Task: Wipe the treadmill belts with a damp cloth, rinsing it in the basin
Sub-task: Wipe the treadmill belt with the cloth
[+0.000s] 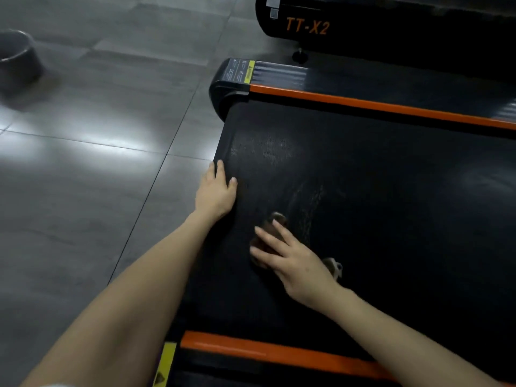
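- Far to the left of the left fingers, up by the frame's edge, a round dark grey basin (16, 60) stands on the glossy grey tiled floor (97, 163), well apart from both hands; it is blurred and its contents cannot be made out.
- At the belt's end edge, the left hand (216, 191) rests palm down with its fingers relaxed and nearly straight, grasping nothing. The fingertips lie along the edge where the belt meets the floor.
- Just right of those fingers and nearer the person, the right hand (293, 261) lies flat with fingers spread and straight, pressing on a crumpled brown cloth (269, 236). The cloth shows beyond the fingertips, and a paler corner sticks out beside the wrist.
- Under both hands runs the black textured treadmill belt (391, 205), with faint streaks just beyond the right fingertips.
- Beyond the fingers, an orange side strip (363, 103) borders the belt, with a yellow warning label (249, 71) at its left end.
- Farther past the fingertips stands a second black treadmill (307, 26) lettered "TT-X2" in orange.
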`<move>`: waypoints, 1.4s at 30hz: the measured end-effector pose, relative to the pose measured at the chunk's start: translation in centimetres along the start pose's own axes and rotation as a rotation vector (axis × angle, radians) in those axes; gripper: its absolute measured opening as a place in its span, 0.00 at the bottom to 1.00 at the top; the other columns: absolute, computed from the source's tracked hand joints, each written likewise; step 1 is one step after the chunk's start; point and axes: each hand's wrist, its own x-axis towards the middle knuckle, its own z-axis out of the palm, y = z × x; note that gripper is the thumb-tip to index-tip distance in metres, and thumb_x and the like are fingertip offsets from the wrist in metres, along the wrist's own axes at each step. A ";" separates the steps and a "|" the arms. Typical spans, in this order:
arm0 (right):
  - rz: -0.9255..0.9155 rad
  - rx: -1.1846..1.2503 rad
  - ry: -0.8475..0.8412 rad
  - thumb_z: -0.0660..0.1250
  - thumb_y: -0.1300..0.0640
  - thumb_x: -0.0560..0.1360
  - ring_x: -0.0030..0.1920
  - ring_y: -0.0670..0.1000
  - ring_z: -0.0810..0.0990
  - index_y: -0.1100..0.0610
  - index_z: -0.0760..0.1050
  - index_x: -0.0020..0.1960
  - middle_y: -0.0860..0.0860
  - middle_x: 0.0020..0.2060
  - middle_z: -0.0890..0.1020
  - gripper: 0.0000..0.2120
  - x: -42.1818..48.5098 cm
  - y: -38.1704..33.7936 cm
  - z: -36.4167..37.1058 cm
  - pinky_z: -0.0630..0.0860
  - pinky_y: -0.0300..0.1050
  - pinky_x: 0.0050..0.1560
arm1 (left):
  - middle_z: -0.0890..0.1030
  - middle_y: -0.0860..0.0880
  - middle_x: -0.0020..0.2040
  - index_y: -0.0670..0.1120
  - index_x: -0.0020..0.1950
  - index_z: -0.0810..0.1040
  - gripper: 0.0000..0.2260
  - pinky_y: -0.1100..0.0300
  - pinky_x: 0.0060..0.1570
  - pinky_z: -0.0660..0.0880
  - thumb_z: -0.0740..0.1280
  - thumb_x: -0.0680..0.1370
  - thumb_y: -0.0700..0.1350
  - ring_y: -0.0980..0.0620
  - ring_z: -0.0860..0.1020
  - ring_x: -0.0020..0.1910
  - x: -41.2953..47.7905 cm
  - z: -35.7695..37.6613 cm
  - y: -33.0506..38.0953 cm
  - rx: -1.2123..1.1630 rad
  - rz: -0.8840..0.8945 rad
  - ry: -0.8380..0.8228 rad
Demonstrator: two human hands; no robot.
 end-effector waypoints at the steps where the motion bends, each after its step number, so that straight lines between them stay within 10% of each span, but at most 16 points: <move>1: -0.047 -0.009 -0.037 0.54 0.59 0.74 0.73 0.62 0.60 0.50 0.71 0.67 0.51 0.73 0.65 0.22 -1.9 0.4 -0.5 0.63 0.53 0.66 | 0.57 0.41 0.77 0.42 0.78 0.52 0.27 0.50 0.70 0.59 0.55 0.82 0.50 0.43 0.58 0.74 -1.6 -0.6 -0.6 -0.053 0.001 -0.013; 8: 0.543 0.041 0.220 0.63 0.66 0.74 0.71 0.68 0.60 0.55 0.75 0.65 0.57 0.71 0.68 0.20 2.2 5.1 -2.1 0.67 0.65 0.64 | 0.73 0.52 0.67 0.52 0.75 0.61 0.27 0.57 0.48 0.73 0.64 0.78 0.55 0.52 0.75 0.57 -11.9 -4.0 -6.4 -0.625 -0.413 -0.371; 13: 0.022 0.019 0.033 0.59 0.64 0.70 0.71 0.67 0.61 0.54 0.74 0.65 0.55 0.70 0.68 0.24 1.2 -4.7 1.1 0.60 0.60 0.68 | 0.78 0.49 0.62 0.55 0.75 0.63 0.29 0.55 0.48 0.75 0.68 0.75 0.55 0.51 0.77 0.55 -12.3 -4.2 -7.0 -0.660 -0.436 -0.345; 18: -0.097 0.036 -0.085 0.53 0.58 0.75 0.75 0.58 0.54 0.50 0.70 0.68 0.50 0.73 0.63 0.23 -5.1 -1.7 -0.8 0.52 0.56 0.71 | 0.80 0.53 0.54 0.54 0.74 0.64 0.27 0.59 0.40 0.75 0.68 0.76 0.51 0.57 0.79 0.49 -12.8 -4.4 -6.9 -0.738 -0.432 -0.320; 25: 0.524 0.040 0.213 0.62 0.65 0.76 0.72 0.67 0.58 0.55 0.73 0.66 0.56 0.71 0.66 0.20 5.1 2.3 -1.0 0.63 0.64 0.68 | 0.77 0.54 0.52 0.51 0.74 0.65 0.24 0.69 0.30 0.74 0.66 0.78 0.44 0.63 0.74 0.40 -12.9 -3.3 -6.4 -0.900 -0.458 -0.249; 29: -0.014 -0.040 0.093 0.56 0.64 0.71 0.67 0.70 0.66 0.56 0.76 0.63 0.59 0.67 0.72 0.23 4.9 -5.4 2.3 0.63 0.65 0.66 | 0.73 0.52 0.67 0.50 0.75 0.63 0.20 0.73 0.34 0.72 0.58 0.82 0.43 0.62 0.75 0.44 -13.0 -2.7 -6.2 -0.967 -0.444 -0.233; 33: -0.253 -0.022 -0.036 0.54 0.59 0.75 0.70 0.63 0.65 0.52 0.75 0.65 0.54 0.69 0.70 0.21 5.2 -2.9 1.4 0.60 0.58 0.67 | 0.76 0.51 0.60 0.51 0.72 0.67 0.17 0.73 0.32 0.70 0.52 0.84 0.47 0.57 0.74 0.45 -12.7 -3.0 -6.0 -1.016 -0.461 -0.236; 38: 0.365 0.033 0.159 0.58 0.63 0.79 0.74 0.61 0.57 0.52 0.71 0.68 0.55 0.73 0.64 0.19 14.3 7.5 -0.7 0.53 0.61 0.73 | 0.71 0.49 0.68 0.53 0.71 0.69 0.21 0.57 0.55 0.66 0.46 0.83 0.57 0.49 0.70 0.60 -12.1 -2.6 -6.7 -1.068 -0.551 -0.252; 42: 0.504 0.023 0.188 0.58 0.60 0.80 0.75 0.61 0.53 0.52 0.70 0.69 0.52 0.74 0.61 0.18 17.9 6.7 -0.6 0.55 0.57 0.73 | 0.69 0.48 0.71 0.54 0.72 0.68 0.27 0.49 0.60 0.63 0.42 0.81 0.63 0.43 0.66 0.69 -11.5 -2.4 -7.6 -1.063 -0.618 -0.260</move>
